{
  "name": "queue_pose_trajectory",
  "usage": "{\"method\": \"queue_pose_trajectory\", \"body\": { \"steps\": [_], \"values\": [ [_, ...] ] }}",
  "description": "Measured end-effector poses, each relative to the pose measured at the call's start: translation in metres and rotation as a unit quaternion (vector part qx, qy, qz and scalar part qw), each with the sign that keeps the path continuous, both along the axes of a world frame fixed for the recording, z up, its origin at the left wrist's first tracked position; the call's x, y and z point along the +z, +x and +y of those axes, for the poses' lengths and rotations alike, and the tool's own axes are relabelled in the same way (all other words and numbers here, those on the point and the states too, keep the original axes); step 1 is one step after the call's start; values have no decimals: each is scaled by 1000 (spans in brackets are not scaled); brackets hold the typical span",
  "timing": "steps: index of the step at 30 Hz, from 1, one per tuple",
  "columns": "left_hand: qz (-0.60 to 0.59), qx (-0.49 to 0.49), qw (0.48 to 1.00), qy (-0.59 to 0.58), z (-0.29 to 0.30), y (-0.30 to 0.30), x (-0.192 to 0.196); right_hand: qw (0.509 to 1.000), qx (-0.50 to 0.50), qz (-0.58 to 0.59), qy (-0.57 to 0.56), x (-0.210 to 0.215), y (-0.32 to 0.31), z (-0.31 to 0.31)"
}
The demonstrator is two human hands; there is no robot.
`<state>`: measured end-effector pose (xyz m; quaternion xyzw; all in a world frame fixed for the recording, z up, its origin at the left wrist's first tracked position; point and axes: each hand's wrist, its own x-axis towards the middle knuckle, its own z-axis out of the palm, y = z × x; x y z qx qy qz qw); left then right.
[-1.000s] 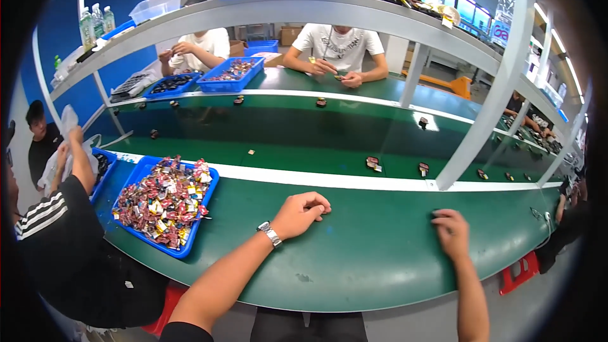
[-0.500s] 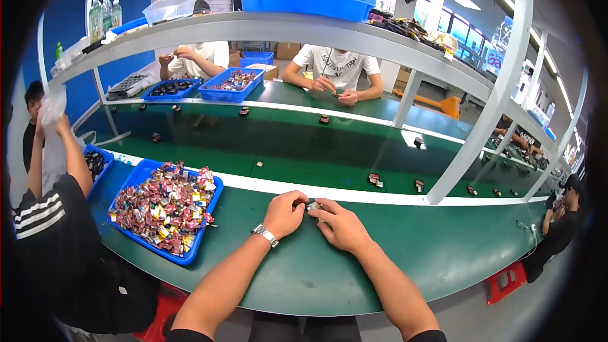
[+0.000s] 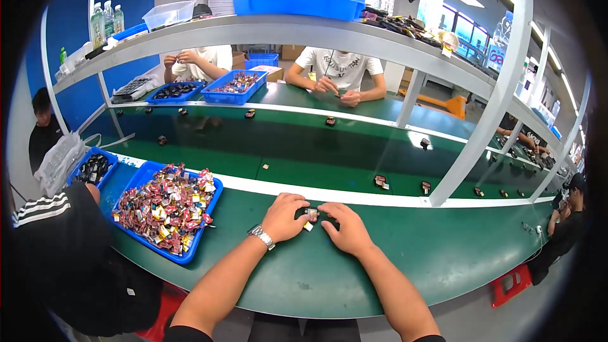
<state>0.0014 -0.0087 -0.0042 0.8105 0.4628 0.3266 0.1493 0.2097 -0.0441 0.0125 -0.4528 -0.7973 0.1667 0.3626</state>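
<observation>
Device (image 3: 312, 214), mostly hidden before, now shows between both hands (image 3: 284, 218).

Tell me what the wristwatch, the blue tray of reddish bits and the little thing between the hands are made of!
The wristwatch looks like shiny metal: its band is silvery and bright. The blue tray is probably smooth plastic: its colour is so even. The little thing may be partly dark plastic, judging by its blackish edges, but it's too small to be sure.
</observation>
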Motion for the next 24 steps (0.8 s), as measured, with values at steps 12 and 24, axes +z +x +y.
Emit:
{"method": "queue_pose_trajectory", "body": {
  "steps": [12, 24],
  "values": [
    [-66, -60, 989, -120, -3, 3, 15, 987, 26, 138, -78, -7, -11, 3],
    [-417, -87, 818, -388, -12, 21, 19, 958, -64, 220, -171, 7, -9, -1]
  ]
}}
